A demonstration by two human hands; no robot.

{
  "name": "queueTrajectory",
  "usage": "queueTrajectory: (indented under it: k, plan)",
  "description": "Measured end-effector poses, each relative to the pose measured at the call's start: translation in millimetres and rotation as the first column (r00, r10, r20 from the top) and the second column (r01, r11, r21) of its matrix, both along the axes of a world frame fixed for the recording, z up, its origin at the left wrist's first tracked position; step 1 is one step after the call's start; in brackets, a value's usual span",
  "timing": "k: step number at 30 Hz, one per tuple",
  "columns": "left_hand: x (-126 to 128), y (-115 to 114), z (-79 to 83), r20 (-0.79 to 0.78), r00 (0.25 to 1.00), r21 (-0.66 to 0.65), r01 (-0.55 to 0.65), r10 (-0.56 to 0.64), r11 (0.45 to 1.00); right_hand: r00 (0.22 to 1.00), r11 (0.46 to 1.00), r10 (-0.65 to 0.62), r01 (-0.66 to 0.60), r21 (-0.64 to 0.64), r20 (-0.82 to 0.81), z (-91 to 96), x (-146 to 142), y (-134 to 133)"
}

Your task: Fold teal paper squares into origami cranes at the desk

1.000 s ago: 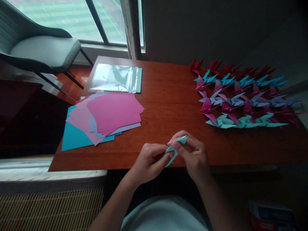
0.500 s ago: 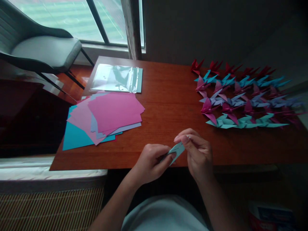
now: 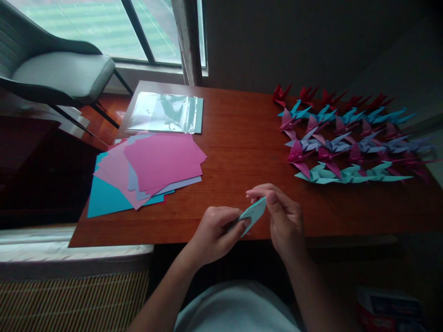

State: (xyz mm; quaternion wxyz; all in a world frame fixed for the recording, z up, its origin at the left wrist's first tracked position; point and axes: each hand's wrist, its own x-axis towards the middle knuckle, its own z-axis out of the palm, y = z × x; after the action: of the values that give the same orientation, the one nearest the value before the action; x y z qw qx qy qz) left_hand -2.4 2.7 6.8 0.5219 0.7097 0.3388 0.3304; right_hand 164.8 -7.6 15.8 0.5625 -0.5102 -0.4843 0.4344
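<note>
My left hand [image 3: 218, 233] pinches a small folded piece of mint-green paper [image 3: 255, 215] between thumb and fingers, just above the table's front edge. The paper is tilted, its upper corner pointing to the right. My right hand [image 3: 285, 219] is at that corner, its fingers stretched out behind the paper and its thumb apart from them, beside the paper's edge. Whether the right hand touches the paper is hard to make out. Several mint-green paper cranes [image 3: 353, 173] stand in a row to the right, beyond my right hand.
The wooden table [image 3: 238, 138] carries rows of red, blue, pink, lilac and magenta cranes [image 3: 297, 154] at right. Fanned coloured paper sheets [image 3: 162, 159] lie at left, below a clear plastic packet [image 3: 162, 113] of paper. A grey chair [image 3: 62, 74] stands by the window.
My right thumb has drawn back from the paper's upper corner and the fingers have straightened, so more of that corner shows. My left hand keeps its hold; the view has shifted slightly.
</note>
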Motion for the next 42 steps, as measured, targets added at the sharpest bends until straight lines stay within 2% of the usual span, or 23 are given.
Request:
queueTrajectory:
  k: [4,8,10,15,19,23,26,29,32,36,39,42]
  plan:
    - [-0.9,-0.1,0.8,0.019,0.999,-0.058,-0.025,0.026,0.998,0.999,0.997,0.051,-0.052,-0.05,-0.021,-0.5,4.4,-1.6]
    - [-0.4,0.2,-0.3,0.033,0.997,-0.112,-0.073,0.077,0.991,0.985,0.986,0.149,-0.141,-0.088,0.087,4.7,4.4,-2.9]
    - [0.2,0.6,-1.0,0.028,0.996,-0.127,-0.083,0.087,0.988,0.98,0.989,0.14,-0.132,-0.07,0.141,7.1,3.3,-2.9]
    - [1.2,0.6,-0.5,0.016,0.997,-0.172,-0.075,0.079,0.982,0.992,0.999,0.044,-0.041,-0.031,0.118,6.7,3.5,-0.6]
    - [2.4,0.5,0.4,0.02,0.997,-0.192,-0.068,0.073,0.979,0.993,0.993,-0.119,0.119,0.009,0.002,2.4,8.7,4.5]
    - [3.8,0.5,-1.2,0.063,0.994,-0.169,-0.074,0.085,0.983,0.956,0.958,-0.284,0.287,0.019,-0.076,3.8,20.6,12.7]
    - [3.6,-0.6,-3.2,0.083,0.992,-0.144,-0.086,0.099,0.986,0.896,0.907,-0.411,0.42,0.02,-0.169,10.3,31.2,18.2]
    - [2.1,-1.7,-3.7,0.082,0.991,-0.134,-0.095,0.107,0.986,0.855,0.879,-0.461,0.477,0.011,-0.236,15.2,37.7,18.1]
    - [-0.2,-1.1,-2.3,0.129,0.985,-0.131,-0.099,0.116,0.986,0.897,0.926,-0.374,0.374,-0.043,-0.235,13.0,35.4,10.7]
    - [-2.3,0.9,-0.3,0.193,0.98,-0.134,-0.022,0.048,0.991,0.992,0.993,-0.07,0.059,-0.101,-0.101,5.0,19.2,-0.8]
    - [-1.7,0.8,-1.4,0.111,0.992,-0.172,-0.046,0.066,0.984,0.991,0.988,0.122,-0.116,-0.101,0.052,3.0,6.6,-3.3]
    - [-0.6,0.0,-3.3,0.045,0.994,-0.203,-0.093,0.104,0.975,0.977,0.981,0.187,-0.18,-0.076,0.101,3.9,3.2,-2.1]
